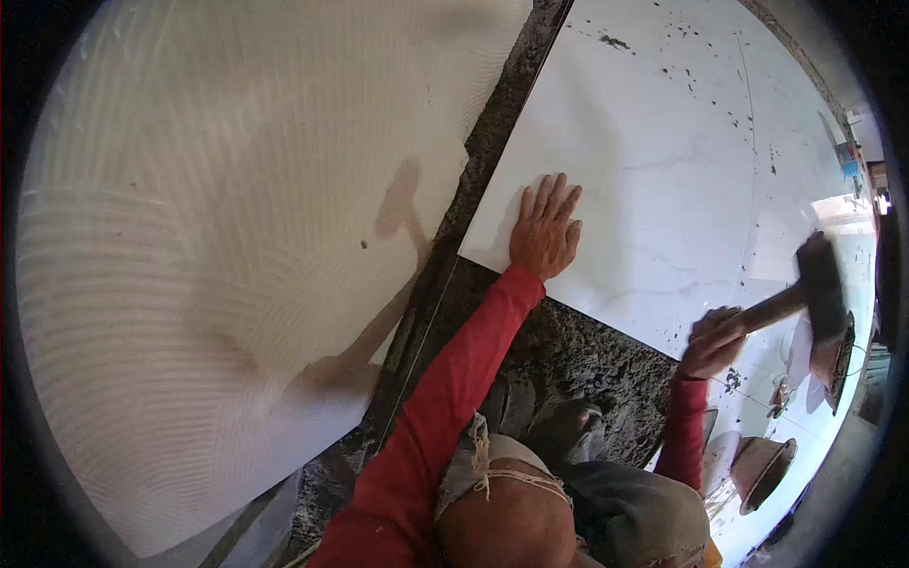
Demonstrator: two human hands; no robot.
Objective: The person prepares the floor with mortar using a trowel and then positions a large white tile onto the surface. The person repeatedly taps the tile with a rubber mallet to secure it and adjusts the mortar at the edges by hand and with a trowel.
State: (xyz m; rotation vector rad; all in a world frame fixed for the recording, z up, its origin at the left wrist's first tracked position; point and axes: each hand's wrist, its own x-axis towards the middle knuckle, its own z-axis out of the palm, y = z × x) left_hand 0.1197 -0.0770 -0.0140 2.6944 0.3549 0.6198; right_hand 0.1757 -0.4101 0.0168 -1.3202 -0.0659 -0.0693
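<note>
My left hand (544,227) lies flat, fingers slightly apart, near the close left corner of a large white floor tile (653,180) with faint grey veins. Off to the right, my right hand (712,343) is closed round the wooden handle of a mallet (822,284). Its dark, blocky head is raised above the tiled floor and a little blurred. To the left a big pale slab (237,237) is coated in adhesive combed into curved ridges. The shadow of a hand and mallet falls across this slab.
Dark, crumbly mortar (578,369) lies around my feet and in a strip between slab and tile. Crumbs of it dot the tile. At the right stand a bucket (760,473) and another bucket-like container (833,364). My bent knee (507,521) shows through torn trousers.
</note>
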